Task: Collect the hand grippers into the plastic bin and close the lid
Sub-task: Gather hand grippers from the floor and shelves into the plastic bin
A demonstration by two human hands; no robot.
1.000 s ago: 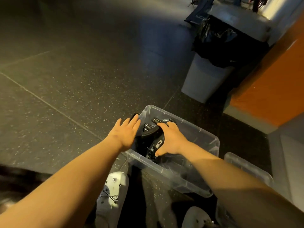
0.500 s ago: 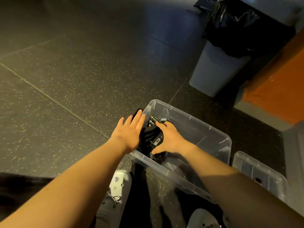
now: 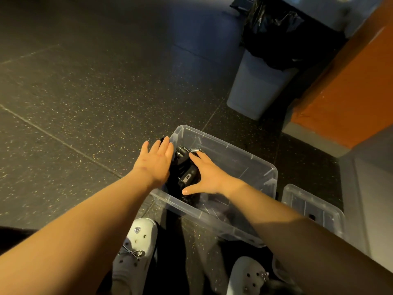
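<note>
Packing stage at the plastic bin [image 3: 234, 151], which sits on the speckled floor [image 3: 85, 92] between the person's white clogs [image 3: 136, 248] and a grey trash can [image 3: 259, 88]. The black hand grippers [image 3: 184, 167] lie bunched in the bin's left end, springs and handles tangled; how many is hard to tell. The right hand [image 3: 209, 176] is inside the bin, spread over that pile with thumb out wide and fingers loosely extended. It is pressing rather than clutching, likely bedding the grippers down low so nothing pokes above the rim. The left hand [image 3: 156, 162] is released too, fingers straight, laid against the bin's left corner, seemingly bracing the light tub so it doesn't skid. The clear lid [image 3: 312, 207] lies off to the right, just beside the bin, handy for the closing step, which is not yet begun.
</note>
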